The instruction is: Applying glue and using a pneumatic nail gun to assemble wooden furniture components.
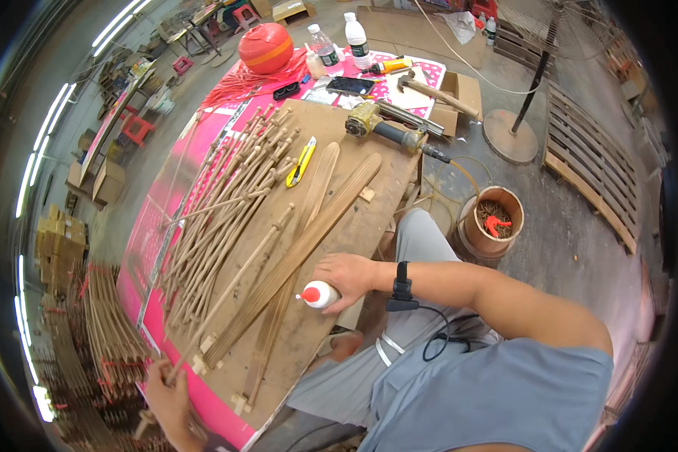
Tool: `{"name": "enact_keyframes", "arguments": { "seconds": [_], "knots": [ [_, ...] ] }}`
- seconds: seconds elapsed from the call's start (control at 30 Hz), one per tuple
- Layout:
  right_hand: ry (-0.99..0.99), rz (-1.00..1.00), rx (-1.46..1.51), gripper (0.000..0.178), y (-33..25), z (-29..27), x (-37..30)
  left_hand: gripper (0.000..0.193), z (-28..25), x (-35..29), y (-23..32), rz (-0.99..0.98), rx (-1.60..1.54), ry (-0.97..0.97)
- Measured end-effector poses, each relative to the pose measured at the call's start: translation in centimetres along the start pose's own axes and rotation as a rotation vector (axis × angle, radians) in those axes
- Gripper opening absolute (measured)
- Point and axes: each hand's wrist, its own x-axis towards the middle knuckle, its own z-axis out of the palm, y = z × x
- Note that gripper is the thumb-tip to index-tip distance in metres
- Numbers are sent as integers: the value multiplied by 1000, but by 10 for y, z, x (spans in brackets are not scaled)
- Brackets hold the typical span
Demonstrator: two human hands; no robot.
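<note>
Near the table's front right edge, my right hand is wrapped round a white squeeze bottle with a red tip. At the lower left, my left hand grips a thin wooden rod near its lower end. The rod slants up and right over the board, its knobbed far end near several flat wooden slats. Small pale wooden blocks sit at the slats' near ends. To the left of the slats lies a loose pile of similar knobbed rods.
A yellow utility knife, a nail gun with its hose and a hammer lie farther up the table. Behind them are bottles, a phone and a red twine ball. A bucket stands at the right.
</note>
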Motion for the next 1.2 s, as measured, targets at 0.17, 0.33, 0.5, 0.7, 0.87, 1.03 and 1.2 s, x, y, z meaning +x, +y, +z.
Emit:
{"name": "enact_keyframes", "arguments": {
  "seconds": [0.17,0.33,0.5,0.7,0.87,1.03,1.2],
  "knots": [
    [1,-30,6,55,2,2,-2,21,78,-46,-13,-96,-281,-54],
    [-13,-14,7,56,0,-1,-1,18,192,-80,-6,72,-130,1],
    [-45,-47,75,55,-6,2,12,25,242,-95,15,-53,-49,181],
    [-76,34,22,53,-8,-11,8,36,261,-84,64,-39,-102,297],
    [-77,27,-49,50,-8,-2,11,32,260,-74,77,9,-180,338],
    [-69,16,-46,51,-9,-3,10,23,263,-76,74,5,-234,328],
    [-62,24,-58,52,-9,-5,11,17,250,-66,83,40,-256,344]
  ]
}}
